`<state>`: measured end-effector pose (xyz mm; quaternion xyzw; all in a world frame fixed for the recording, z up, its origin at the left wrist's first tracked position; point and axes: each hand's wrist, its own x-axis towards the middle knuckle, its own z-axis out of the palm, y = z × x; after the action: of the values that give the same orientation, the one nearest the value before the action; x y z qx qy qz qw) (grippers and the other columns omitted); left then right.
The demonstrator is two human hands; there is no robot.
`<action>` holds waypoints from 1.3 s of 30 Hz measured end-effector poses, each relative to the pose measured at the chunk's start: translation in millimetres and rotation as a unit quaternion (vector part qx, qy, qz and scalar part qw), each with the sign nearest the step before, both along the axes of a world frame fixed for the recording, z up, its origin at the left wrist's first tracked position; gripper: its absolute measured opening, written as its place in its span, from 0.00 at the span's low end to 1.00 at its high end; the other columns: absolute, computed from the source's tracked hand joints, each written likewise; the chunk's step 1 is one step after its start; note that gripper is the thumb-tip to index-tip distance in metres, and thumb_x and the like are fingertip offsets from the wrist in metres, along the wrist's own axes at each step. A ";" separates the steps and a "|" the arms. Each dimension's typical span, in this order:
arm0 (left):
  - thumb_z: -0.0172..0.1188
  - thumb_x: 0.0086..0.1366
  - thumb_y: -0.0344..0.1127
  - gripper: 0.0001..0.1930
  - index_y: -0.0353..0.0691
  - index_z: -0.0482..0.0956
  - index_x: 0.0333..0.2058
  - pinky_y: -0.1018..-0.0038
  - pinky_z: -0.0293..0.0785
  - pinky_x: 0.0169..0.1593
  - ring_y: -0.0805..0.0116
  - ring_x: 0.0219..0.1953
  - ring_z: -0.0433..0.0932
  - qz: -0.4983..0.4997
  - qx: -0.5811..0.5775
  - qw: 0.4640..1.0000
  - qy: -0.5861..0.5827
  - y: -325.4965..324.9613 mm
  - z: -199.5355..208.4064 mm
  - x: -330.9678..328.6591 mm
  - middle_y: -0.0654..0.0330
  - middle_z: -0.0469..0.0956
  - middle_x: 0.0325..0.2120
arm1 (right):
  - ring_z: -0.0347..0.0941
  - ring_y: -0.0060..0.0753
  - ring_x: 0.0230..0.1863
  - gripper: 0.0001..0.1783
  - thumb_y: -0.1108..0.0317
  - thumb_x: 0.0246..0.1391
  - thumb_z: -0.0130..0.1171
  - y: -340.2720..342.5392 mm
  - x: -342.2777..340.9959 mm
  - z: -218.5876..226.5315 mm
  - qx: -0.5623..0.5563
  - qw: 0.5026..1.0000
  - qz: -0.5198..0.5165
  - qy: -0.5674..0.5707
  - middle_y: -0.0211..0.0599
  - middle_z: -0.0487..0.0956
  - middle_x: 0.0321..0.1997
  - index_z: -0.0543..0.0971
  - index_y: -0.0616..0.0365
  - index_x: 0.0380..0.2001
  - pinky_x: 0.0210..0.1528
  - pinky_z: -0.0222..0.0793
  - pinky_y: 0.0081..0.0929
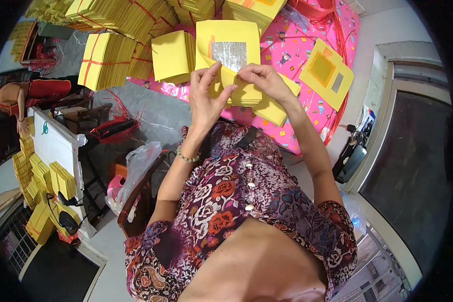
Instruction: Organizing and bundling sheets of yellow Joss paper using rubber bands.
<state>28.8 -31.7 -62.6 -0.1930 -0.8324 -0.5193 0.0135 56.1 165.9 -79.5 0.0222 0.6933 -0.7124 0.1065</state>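
A yellow paper sheet with a silver square (230, 55) lies on top of a stack of yellow sheets (244, 97) in front of me, its near edge lifted and curling over. My right hand (267, 82) pinches that raised edge between thumb and fingertips. On the other side of the fold, my left hand (206, 95) is open, thumb and index finger apart, with the index fingertip against the paper. A loose yellow sheet (277, 108) sticks out from under the stack at the right.
A pink patterned cloth (297, 55) covers the table. Tied yellow paper bundles (108, 60) stand at far left, beside a shorter yellow stack (171, 55). A yellow sheet with an orange square (327, 73) and red straps (342, 35) lie at right. Another person (32, 95) works at far left.
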 end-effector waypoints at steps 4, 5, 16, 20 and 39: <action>0.73 0.47 0.37 0.31 0.44 0.75 0.52 0.70 0.71 0.42 0.64 0.39 0.72 -0.015 -0.027 1.000 -0.001 2.5 0.7 2.0 0.58 0.70 0.37 | 0.72 0.15 0.38 0.15 0.59 0.57 0.59 6.6 -0.5 -1.7 -0.034 0.999 -0.009 -0.026 0.26 0.80 0.34 0.82 0.61 0.38 0.42 0.68 0.19; 0.73 0.47 0.38 0.32 0.44 0.75 0.53 0.70 0.71 0.42 0.64 0.39 0.72 -0.020 -0.031 0.999 0.001 2.9 1.5 2.0 0.58 0.70 0.38 | 0.71 0.15 0.38 0.15 0.58 0.57 0.60 7.0 -0.6 -2.1 -0.034 0.998 -0.010 -0.044 0.26 0.80 0.33 0.82 0.60 0.38 0.42 0.68 0.19; 0.73 0.47 0.38 0.32 0.44 0.74 0.53 0.71 0.72 0.41 0.65 0.37 0.72 -0.024 -0.032 0.999 0.001 3.6 2.5 1.7 0.58 0.71 0.38 | 0.71 0.14 0.36 0.14 0.60 0.55 0.62 4.3 -2.3 -2.9 -0.025 0.998 -0.020 -0.047 0.24 0.80 0.32 0.83 0.59 0.38 0.41 0.68 0.17; 0.73 0.46 0.37 0.32 0.45 0.74 0.53 0.73 0.72 0.39 0.68 0.35 0.72 -0.020 -0.011 1.000 -0.020 2.3 2.7 0.6 0.59 0.71 0.37 | 0.71 0.14 0.37 0.14 0.60 0.56 0.61 2.7 -4.0 -0.8 -0.032 0.998 -0.018 -0.050 0.25 0.80 0.33 0.82 0.60 0.38 0.42 0.68 0.17; 0.72 0.49 0.34 0.31 0.45 0.73 0.54 0.75 0.76 0.43 0.71 0.40 0.72 -0.030 0.006 0.999 -0.041 0.5 -1.9 2.3 0.61 0.69 0.41 | 0.71 0.16 0.39 0.14 0.61 0.58 0.58 3.2 -2.8 -2.5 -0.042 0.997 -0.012 -0.070 0.24 0.78 0.34 0.82 0.61 0.38 0.44 0.67 0.19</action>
<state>31.2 -31.2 -64.5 -0.1963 -0.8232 -0.5315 -0.0355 53.3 169.1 -81.9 0.0758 0.6534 -0.7387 0.1470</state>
